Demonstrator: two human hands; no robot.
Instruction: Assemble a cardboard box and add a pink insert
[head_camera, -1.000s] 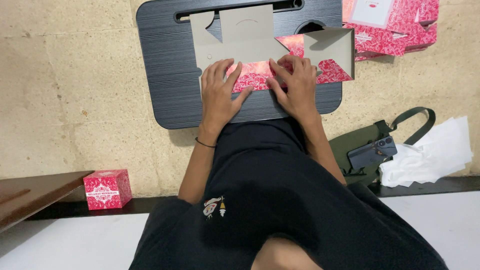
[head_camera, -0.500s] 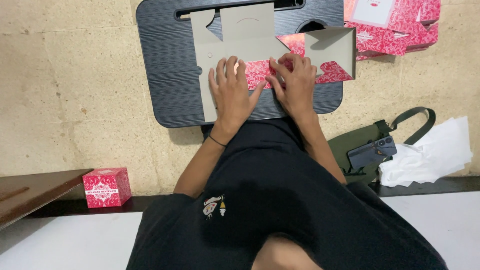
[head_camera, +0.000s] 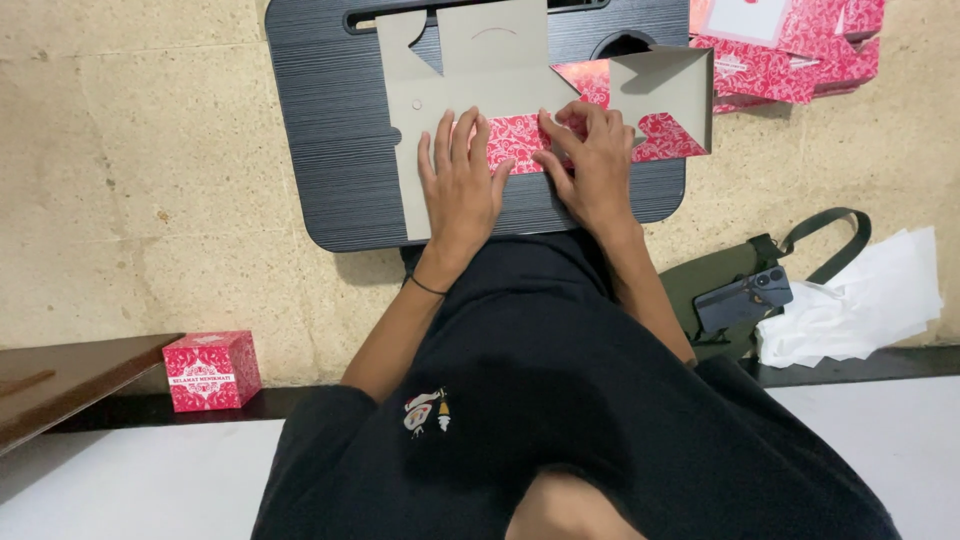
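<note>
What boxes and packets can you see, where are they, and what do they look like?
Flat box blank: on the dark lap tray, under the left hand and right hand; grey inside, pink patterned outside.
Finished box: on the floor at left, by a wooden board; small pink cube, white label.
Stack of flat blanks: top right; pink and white.
Phone: on a green bag, right; dark, back upward.

Even, soft indoor light falls from above — no hard glare anywhere. The black lap desk (head_camera: 340, 150) casts a faint shadow onto the beige floor (head_camera: 140, 180) at its near edge. The white paper sheets (head_camera: 870, 300) look slightly washed out. Focus is sharp throughout; the dark clothing (head_camera: 560, 400) in the foreground swallows detail — mild wide-angle stretch at the corners.
</note>
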